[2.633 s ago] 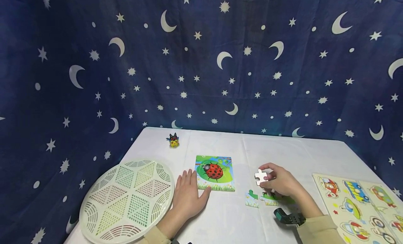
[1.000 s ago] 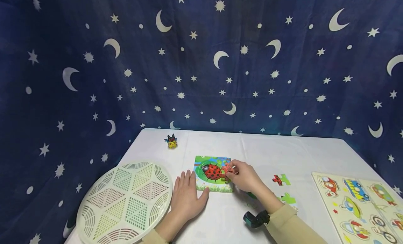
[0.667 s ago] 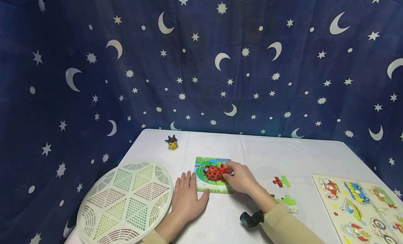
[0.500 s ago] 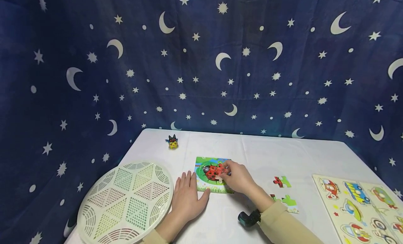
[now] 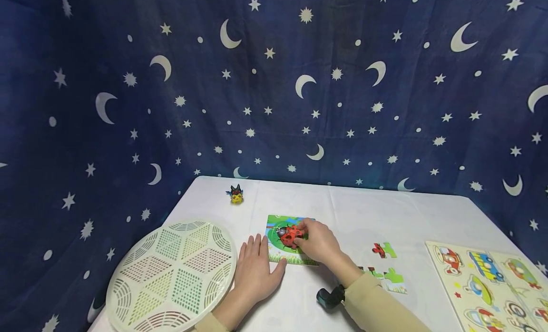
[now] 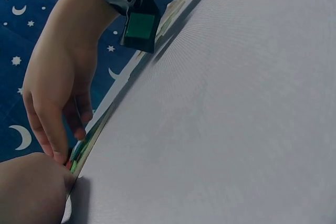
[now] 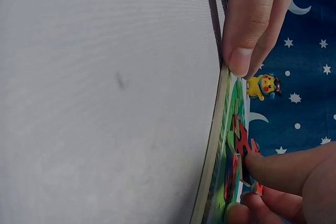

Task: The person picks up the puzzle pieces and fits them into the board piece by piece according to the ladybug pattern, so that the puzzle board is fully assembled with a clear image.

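A square jigsaw board (image 5: pixel 278 258) with a ladybug picture lies on the white table. Over its right half my right hand (image 5: pixel 322 242) pinches a red-and-black puzzle piece (image 7: pixel 242 141) between thumb and fingers. The piece stands tilted close above the picture in the right wrist view. My left hand (image 5: pixel 257 274) lies palm down at the board's left side, fingers straight, thumb at the near-left edge. In the left wrist view the right hand (image 6: pixel 60 85) reaches down to the board, its fingertips partly hidden behind the left hand.
Loose jigsaw pieces (image 5: pixel 388 249) lie right of the right forearm. A round perforated plastic tray (image 5: pixel 232 256) stands at the left. At the right edge lies a wooden vehicle puzzle board (image 5: pixel 461 285). A small yellow-and-black toy figure (image 5: pixel 236 195) stands at the back left.
My right hand has carried the piece left from the loose pieces onto the ladybug board; its pale back no longer faces up. Lately the hand shifted slightly left. The left hand stayed put.
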